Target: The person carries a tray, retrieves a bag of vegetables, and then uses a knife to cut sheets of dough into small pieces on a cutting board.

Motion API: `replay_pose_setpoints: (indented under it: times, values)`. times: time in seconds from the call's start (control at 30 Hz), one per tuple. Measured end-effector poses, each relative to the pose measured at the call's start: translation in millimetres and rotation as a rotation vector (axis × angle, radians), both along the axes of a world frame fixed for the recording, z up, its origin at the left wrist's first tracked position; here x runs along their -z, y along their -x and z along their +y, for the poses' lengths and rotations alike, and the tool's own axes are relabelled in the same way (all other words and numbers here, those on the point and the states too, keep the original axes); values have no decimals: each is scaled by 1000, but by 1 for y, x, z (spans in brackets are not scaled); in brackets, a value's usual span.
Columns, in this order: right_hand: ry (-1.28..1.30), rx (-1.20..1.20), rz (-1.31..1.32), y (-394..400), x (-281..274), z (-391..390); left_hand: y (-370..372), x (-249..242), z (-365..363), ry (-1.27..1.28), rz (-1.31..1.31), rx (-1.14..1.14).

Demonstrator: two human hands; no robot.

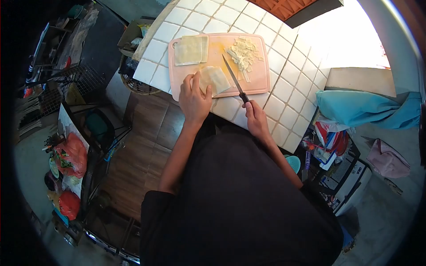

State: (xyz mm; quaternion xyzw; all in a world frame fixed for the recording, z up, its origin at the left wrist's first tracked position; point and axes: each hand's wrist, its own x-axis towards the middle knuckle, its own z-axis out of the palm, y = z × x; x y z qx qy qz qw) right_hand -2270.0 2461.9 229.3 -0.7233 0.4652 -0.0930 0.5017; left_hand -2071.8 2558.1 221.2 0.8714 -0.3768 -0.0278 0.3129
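A pink cutting board [261, 84] lies on the white tiled counter. My left hand [195, 98] rests on a stack of pale, square dough sheets [214, 80] at the board's near edge, fingers bent and pressing it from the left side. In my right hand [256, 116] is a knife [232, 75], held by its dark handle, its blade pointing away across the board just right of that stack. Another pile of square sheets [188, 51] sits at the board's far left. Thin cut strips [243, 54] are heaped at the far right of the board.
An orange crate [288, 9] stands at the counter's far edge. A teal cloth [355, 108] hangs at the right, above a cluttered rack [330, 150]. A woven basket [136, 84] is below the counter's left corner. Red plastic bags [72, 155] lie on a side table at left.
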Motion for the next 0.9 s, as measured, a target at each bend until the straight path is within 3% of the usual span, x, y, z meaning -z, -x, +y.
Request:
replay_pose_setpoints:
  times: [0.2,0.9]
  values:
    - [-15,-79,35,-7,5,12,-16,20,-17,70,-129,184]
    - [62,-201,90,-14,4,23,-16,28,-24,27,-178,181]
